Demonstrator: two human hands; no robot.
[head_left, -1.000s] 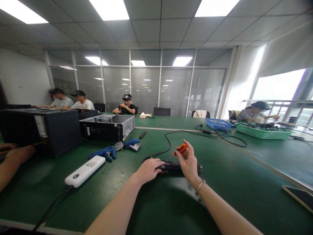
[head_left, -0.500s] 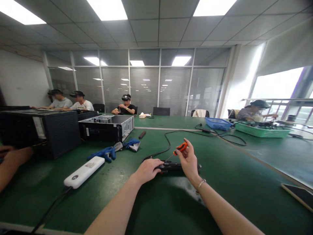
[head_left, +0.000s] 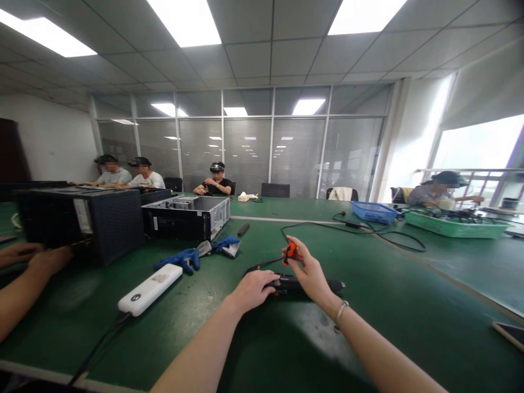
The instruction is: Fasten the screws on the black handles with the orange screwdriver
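My right hand (head_left: 308,267) is closed around the orange-and-black handle of a screwdriver (head_left: 290,253). Its thin shaft points down to a long black corded tool (head_left: 292,283) lying on the green table. Whether the tip sits in a screw is too small to tell. My left hand (head_left: 252,289) grips the tool's left end, fingers lying over its top, and holds it against the table. At the tool's right end, beyond my right wrist, a short metal tip shows. A black cord (head_left: 262,264) runs behind my left hand.
A white power strip (head_left: 151,289) and blue gloves (head_left: 180,260) lie left. Computer cases (head_left: 118,224) stand farther left, a co-worker's hands (head_left: 45,259) at one. Blue (head_left: 374,213) and green baskets (head_left: 454,225) sit at right, a phone (head_left: 510,334) near the right edge. Other people sit around.
The screwdriver has swung from leaning right to nearly upright, my right hand shifting left over the tool. My left hand stays on it. The whole view has shifted slightly.
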